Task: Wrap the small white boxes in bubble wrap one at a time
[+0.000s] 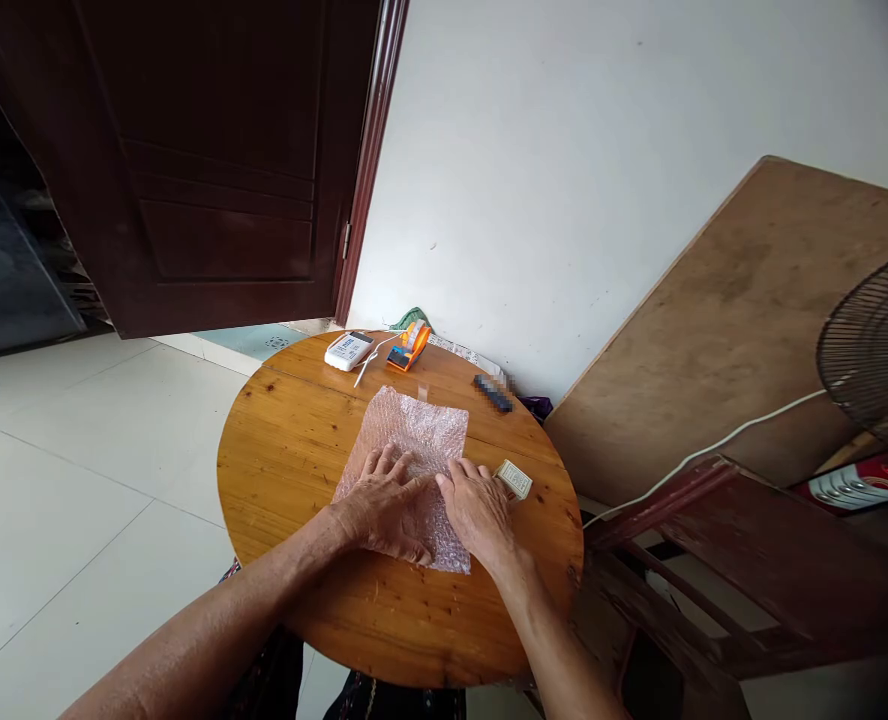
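Observation:
A sheet of pinkish bubble wrap (425, 425) lies flat on the round wooden table (279, 450). My left hand (391, 505) rests on it with the fingers spread and the palm down. On its right edge lies my right hand (481, 505), palm down, the thumb apart from the other fingers. Neither hand grips anything that I can see. Just beyond my right fingertips is a small cream-coloured printed box (514, 480), close to the hand. Both palms hide part of the wrap.
At the table's far side are an orange tape dispenser (409, 347), a white box-like device with a cord (349, 350) and a dark oblong object (493, 393), partly blurred. A wooden board (729, 330) leans on the wall. To the right are a fan (875, 340) and a wooden chair (759, 560).

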Demonstrator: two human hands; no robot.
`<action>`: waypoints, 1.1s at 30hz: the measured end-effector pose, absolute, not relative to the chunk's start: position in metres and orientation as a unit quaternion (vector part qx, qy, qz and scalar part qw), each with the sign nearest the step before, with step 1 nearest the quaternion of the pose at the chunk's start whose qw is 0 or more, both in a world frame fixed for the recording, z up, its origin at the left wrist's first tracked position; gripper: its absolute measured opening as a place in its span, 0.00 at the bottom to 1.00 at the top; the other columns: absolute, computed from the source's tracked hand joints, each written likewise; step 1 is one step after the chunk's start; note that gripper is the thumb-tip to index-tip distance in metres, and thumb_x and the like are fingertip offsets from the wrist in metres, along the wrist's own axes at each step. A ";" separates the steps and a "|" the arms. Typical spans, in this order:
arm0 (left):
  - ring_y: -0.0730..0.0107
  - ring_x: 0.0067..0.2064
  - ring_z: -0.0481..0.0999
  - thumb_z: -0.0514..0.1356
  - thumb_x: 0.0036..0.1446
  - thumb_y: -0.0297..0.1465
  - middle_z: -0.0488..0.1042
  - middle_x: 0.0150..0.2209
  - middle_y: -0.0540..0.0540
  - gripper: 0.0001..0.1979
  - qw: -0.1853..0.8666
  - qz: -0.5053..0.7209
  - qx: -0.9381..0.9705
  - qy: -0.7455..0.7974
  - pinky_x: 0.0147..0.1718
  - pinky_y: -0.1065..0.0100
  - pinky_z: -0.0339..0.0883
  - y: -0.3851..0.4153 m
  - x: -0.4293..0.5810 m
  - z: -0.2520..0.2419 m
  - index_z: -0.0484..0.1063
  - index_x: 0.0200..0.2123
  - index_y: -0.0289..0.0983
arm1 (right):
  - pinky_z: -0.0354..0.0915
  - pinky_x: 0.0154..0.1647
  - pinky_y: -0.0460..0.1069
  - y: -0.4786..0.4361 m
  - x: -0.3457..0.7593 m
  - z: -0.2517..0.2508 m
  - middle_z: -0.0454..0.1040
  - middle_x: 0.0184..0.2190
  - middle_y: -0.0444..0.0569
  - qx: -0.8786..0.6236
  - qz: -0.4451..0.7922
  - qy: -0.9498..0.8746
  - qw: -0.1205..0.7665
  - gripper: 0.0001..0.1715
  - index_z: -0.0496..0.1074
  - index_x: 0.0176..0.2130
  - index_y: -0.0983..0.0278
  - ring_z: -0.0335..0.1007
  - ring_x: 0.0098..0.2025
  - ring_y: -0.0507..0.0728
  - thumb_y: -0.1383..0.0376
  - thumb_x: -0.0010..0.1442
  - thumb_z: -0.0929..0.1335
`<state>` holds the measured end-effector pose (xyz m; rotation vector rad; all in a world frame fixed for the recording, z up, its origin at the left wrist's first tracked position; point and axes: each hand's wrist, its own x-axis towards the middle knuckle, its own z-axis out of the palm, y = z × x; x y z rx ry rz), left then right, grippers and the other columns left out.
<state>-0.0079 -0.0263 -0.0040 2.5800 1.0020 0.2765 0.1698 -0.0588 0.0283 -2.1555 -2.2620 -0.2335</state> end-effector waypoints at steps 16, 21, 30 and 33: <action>0.37 0.70 0.49 0.64 0.50 0.53 0.54 0.68 0.31 0.44 0.128 0.099 0.931 0.328 0.65 0.37 0.44 -0.025 0.006 0.008 0.59 0.64 0.37 | 0.60 0.42 0.55 -0.056 0.179 0.004 0.75 0.45 0.57 -0.710 -0.145 -0.688 0.046 0.14 0.73 0.46 0.65 0.66 0.46 0.64 0.70 0.67 0.60; 0.38 0.70 0.47 0.56 0.52 0.61 0.52 0.69 0.31 0.48 0.135 0.113 0.937 0.301 0.64 0.34 0.37 -0.030 0.026 -0.008 0.55 0.67 0.37 | 0.61 0.45 0.54 -0.063 0.190 0.010 0.75 0.48 0.55 -0.685 -0.143 -0.704 0.122 0.16 0.75 0.43 0.63 0.67 0.46 0.62 0.73 0.64 0.61; 0.37 0.68 0.52 0.54 0.53 0.61 0.59 0.65 0.31 0.44 0.101 0.130 0.938 0.306 0.63 0.33 0.40 -0.034 0.025 -0.005 0.61 0.64 0.37 | 0.63 0.46 0.58 -0.066 0.251 0.027 0.77 0.45 0.58 -0.790 0.000 -0.564 0.239 0.23 0.70 0.50 0.64 0.71 0.46 0.66 0.62 0.55 0.68; 0.37 0.67 0.51 0.56 0.54 0.58 0.60 0.64 0.34 0.41 0.085 0.135 0.938 0.309 0.63 0.34 0.40 -0.036 0.027 -0.008 0.61 0.64 0.40 | 0.66 0.43 0.55 -0.071 0.239 0.040 0.78 0.39 0.51 -0.717 0.183 -0.551 0.385 0.23 0.71 0.46 0.61 0.73 0.41 0.63 0.55 0.52 0.70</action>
